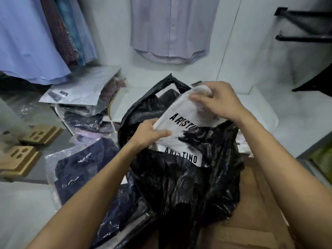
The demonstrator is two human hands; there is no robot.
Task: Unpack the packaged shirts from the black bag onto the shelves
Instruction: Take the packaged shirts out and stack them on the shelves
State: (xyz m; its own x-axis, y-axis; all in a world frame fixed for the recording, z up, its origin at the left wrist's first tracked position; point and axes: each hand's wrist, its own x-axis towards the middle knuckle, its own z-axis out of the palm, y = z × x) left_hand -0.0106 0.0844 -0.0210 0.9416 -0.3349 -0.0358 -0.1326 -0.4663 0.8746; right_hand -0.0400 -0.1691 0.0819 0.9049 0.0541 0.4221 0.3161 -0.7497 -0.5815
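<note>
White shelf (136, 90) behind, stock at 10 o'clock. We've left hand (147, 133) & right hand (221, 101) pinching the packaged shirt (181, 114) over the black bag (179, 186): light, floppy, slick poly, so grip opposite edges.

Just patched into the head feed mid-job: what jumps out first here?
Dead centre, both hands grip a white package printed ARISTINO, half out of the crumpled black bag: left hand at its lower edge, right hand at its top. A second ARISTINO package shows inside the bag. To the left lies a pile of bagged shirts.
</note>
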